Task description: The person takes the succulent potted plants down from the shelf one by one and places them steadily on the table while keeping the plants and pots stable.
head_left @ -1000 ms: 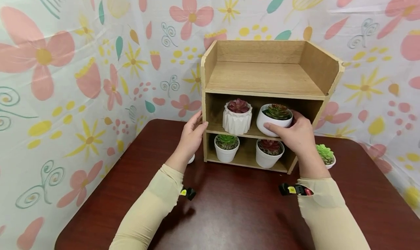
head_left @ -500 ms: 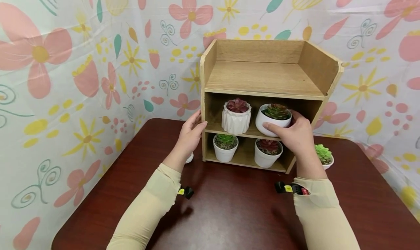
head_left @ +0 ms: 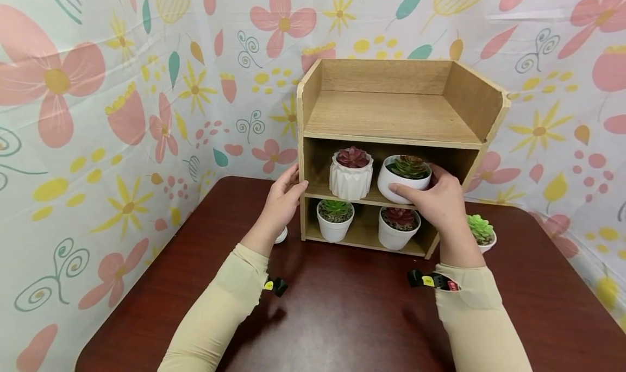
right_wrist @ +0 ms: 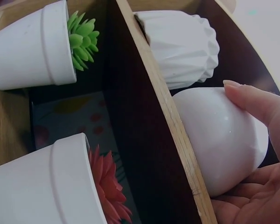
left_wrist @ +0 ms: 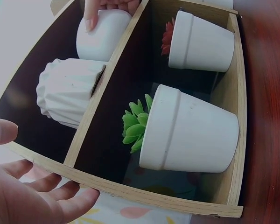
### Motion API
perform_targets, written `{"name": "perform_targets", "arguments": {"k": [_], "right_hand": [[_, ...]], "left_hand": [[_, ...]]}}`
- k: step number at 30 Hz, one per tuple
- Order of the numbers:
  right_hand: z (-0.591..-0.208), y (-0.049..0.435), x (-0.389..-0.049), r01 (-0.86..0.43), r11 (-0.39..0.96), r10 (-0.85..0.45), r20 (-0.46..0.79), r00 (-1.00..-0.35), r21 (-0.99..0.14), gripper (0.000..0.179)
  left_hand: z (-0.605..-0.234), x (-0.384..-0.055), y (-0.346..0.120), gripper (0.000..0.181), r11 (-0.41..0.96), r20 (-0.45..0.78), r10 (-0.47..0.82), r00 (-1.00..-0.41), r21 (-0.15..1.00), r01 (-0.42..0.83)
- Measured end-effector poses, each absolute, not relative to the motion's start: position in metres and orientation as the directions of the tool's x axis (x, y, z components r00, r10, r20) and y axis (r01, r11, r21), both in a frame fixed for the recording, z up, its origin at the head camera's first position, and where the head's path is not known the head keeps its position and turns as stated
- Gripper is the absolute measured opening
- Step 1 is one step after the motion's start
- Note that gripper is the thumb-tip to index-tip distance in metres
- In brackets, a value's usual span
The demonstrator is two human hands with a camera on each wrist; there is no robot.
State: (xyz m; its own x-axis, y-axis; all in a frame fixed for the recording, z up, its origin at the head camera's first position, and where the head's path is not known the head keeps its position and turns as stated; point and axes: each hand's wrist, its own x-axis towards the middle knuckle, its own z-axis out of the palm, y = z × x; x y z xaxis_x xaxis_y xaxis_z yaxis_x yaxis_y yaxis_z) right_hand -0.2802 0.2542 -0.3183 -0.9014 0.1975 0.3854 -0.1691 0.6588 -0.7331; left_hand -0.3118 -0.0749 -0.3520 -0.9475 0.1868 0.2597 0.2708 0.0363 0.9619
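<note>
My right hand (head_left: 447, 201) grips a round white pot (head_left: 392, 180) with a green-brown succulent, thumb on its front and fingers behind. The pot is at the right of the middle level of a wooden shelf (head_left: 386, 114). Close to its left stands a white ribbed pot (head_left: 350, 181) with a dark red succulent. My left hand (head_left: 282, 201) rests against the shelf's left side; in the left wrist view its fingers (left_wrist: 79, 205) are extended along the outer panel, with the thumb apart.
Below stand a white pot with a green succulent (head_left: 335, 228) and another with a red one (head_left: 398, 236). A light green succulent (head_left: 481, 229) is on the dark red table (head_left: 337, 317), right of the shelf. A white object (head_left: 281, 235) is partly hidden behind my left wrist.
My right hand and the round pot have shifted slightly left, nearer the ribbed pot. The left hand keeps its place on the shelf's side.
</note>
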Motion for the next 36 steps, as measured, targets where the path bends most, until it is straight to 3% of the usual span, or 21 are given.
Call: {"name": "perform_targets", "arguments": {"k": [23, 30, 36], "right_hand": [[-0.310, 0.252, -0.278, -0.199, 0.568, 0.174, 0.353, -0.919, -0.799, 0.080], [-0.308, 0.254, -0.278, -0.218, 0.572, 0.136, 0.353, -0.926, -0.791, 0.084], [-0.304, 0.257, -0.275, -0.229, 0.587, 0.110, 0.356, -0.928, -0.777, 0.076]], "left_hand": [[-0.350, -0.310, -0.077, 0.061, 0.032, 0.253, 0.206, -0.945, 0.964, 0.265], [-0.350, -0.310, -0.077, 0.062, 0.019, 0.253, 0.203, -0.946, 0.965, 0.262], [-0.351, -0.312, -0.076, 0.063, 0.020, 0.257, 0.203, -0.945, 0.964, 0.267]]}}
